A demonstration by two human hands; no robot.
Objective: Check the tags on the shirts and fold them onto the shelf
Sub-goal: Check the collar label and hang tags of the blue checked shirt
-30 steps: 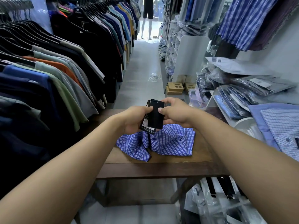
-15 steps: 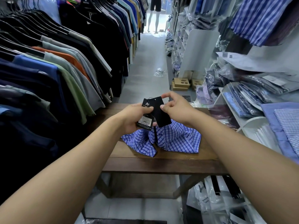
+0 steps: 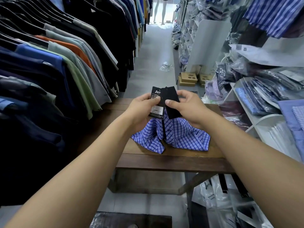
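A blue checked shirt (image 3: 179,137) lies bunched on a brown wooden table (image 3: 164,160). Two black hang tags rise from it on a string. My left hand (image 3: 141,109) pinches the tag with the white barcode label (image 3: 155,106). My right hand (image 3: 185,107) pinches the plain black tag (image 3: 171,102), fanned out to the right of the first. On the right stands the white shelf (image 3: 263,117), with folded blue shirts (image 3: 292,116) at its near end.
A rack of hanging shirts (image 3: 65,63) runs along the left side of the aisle. Bagged shirts (image 3: 263,89) fill the right-hand shelves. Cardboard boxes (image 3: 187,79) sit on the floor beyond the table. Plastic bags (image 3: 222,198) lie under the table's right side.
The two tags, held together a second ago, have been spread apart, so the barcode label now faces me. My view has tilted down slightly.
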